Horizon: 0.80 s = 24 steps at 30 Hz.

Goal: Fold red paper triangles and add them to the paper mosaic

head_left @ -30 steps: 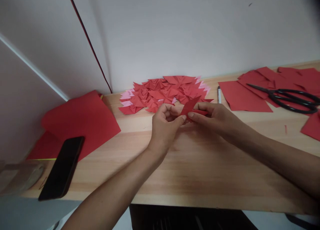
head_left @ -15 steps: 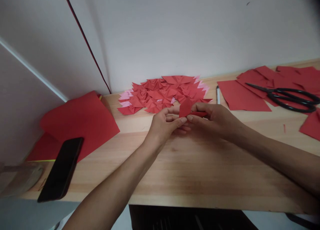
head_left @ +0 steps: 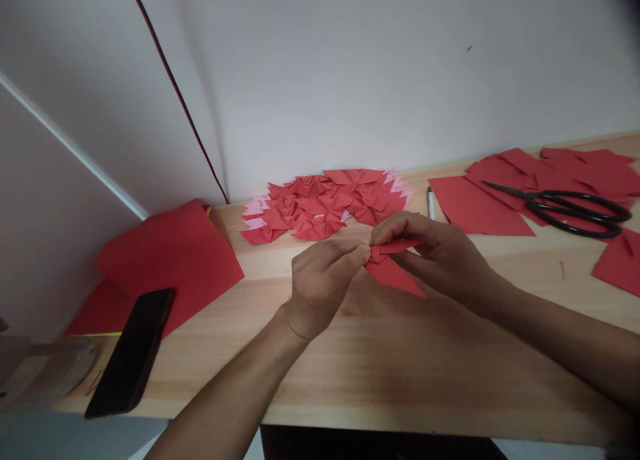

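Between my two hands is a piece of folded red paper (head_left: 396, 277), held a little above the wooden table. My left hand (head_left: 323, 280) pinches its left end with thumb and fingertips, the back of the hand facing me. Fingers of my right hand (head_left: 435, 253) close on the upper right part of the same paper. One flat flap points down and to the right, below the right fingers. Some of the creases are hidden behind the fingertips. Just beyond the hands lies a pile of folded red and pink paper pieces (head_left: 325, 203).
Black-handled scissors (head_left: 575, 210) rest on red paper squares (head_left: 487, 207) at the right. A white marker (head_left: 431, 203) lies beside them. At the left, a black phone (head_left: 131, 353) overlaps large red sheets (head_left: 170, 260). The wooden table (head_left: 400, 380) meets a white wall behind.
The left hand has rolled over so its back faces me. The paper has turned, and its flap now points down to the right instead of up. The view has shifted slightly.
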Each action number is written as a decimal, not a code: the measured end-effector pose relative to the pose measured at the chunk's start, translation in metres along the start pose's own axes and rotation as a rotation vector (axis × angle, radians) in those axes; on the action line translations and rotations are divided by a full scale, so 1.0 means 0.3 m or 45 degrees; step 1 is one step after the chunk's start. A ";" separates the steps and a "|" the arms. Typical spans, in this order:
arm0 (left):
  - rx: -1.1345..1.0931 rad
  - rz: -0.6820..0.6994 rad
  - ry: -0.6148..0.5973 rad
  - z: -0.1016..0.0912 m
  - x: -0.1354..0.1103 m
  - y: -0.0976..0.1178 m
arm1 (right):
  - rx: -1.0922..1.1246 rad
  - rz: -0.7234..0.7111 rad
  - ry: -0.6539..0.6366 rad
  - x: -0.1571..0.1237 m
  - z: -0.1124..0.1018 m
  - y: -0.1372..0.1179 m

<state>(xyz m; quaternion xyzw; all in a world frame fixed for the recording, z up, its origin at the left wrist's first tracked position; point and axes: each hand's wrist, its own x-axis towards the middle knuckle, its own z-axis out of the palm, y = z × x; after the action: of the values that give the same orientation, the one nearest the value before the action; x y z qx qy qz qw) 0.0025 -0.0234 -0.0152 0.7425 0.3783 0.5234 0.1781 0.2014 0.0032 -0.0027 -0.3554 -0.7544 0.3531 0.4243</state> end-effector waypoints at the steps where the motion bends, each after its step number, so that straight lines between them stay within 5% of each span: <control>1: -0.021 0.002 0.013 -0.002 -0.005 -0.007 | -0.016 -0.023 0.016 -0.002 0.000 -0.005; 15: 0.037 -0.031 -0.026 -0.001 0.004 0.005 | -0.004 -0.123 -0.007 0.001 0.003 0.012; 18: -0.068 -0.287 -0.097 0.014 0.017 0.023 | -0.016 0.000 -0.059 0.004 -0.001 0.017; 24: -0.710 -0.828 -0.289 0.040 0.036 0.011 | 0.085 0.292 -0.131 0.024 0.005 0.042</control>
<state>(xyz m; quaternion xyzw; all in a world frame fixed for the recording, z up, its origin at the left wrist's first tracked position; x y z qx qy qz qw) 0.0163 -0.0159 -0.0108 0.5613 0.4146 0.4373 0.5673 0.2001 0.0151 -0.0109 -0.4063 -0.7174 0.4420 0.3534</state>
